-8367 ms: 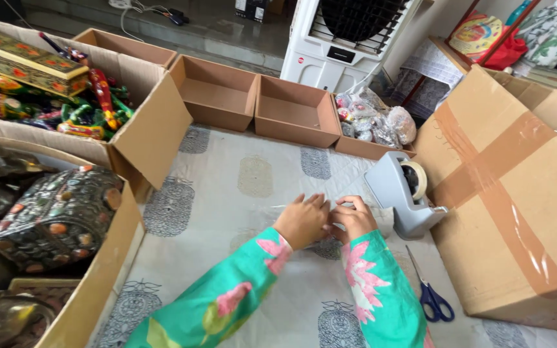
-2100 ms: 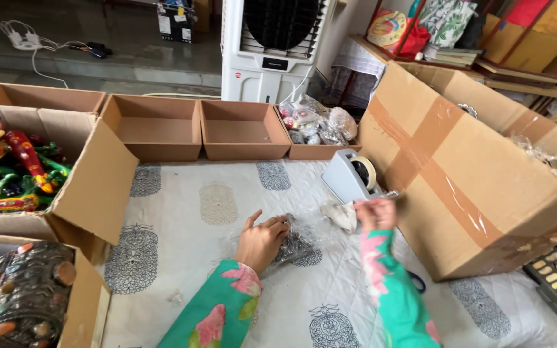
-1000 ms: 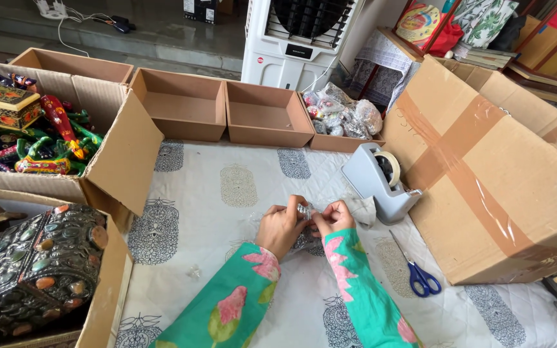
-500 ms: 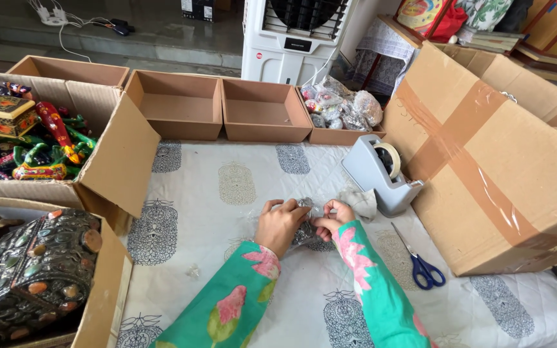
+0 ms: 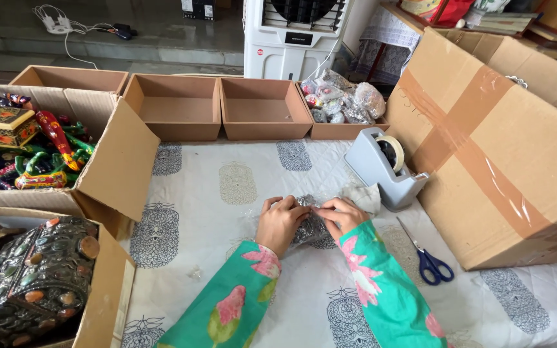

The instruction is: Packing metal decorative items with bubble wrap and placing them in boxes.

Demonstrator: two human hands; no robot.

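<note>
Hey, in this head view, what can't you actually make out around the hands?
- Wrapped item, head view: mostly covered by left hand and right hand; crinkled clear plastic blurs its shape.
- Tape strip: too small and clear to see.
- Bagged pieces in far box: too small to identify.
- Studded chest: partly hidden by its box wall.

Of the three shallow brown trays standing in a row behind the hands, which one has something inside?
The rightmost shallow tray, nearest the grey tape dispenser: it holds clear-wrapped small packets. The middle tray and the left tray show only bare bottoms.
</note>
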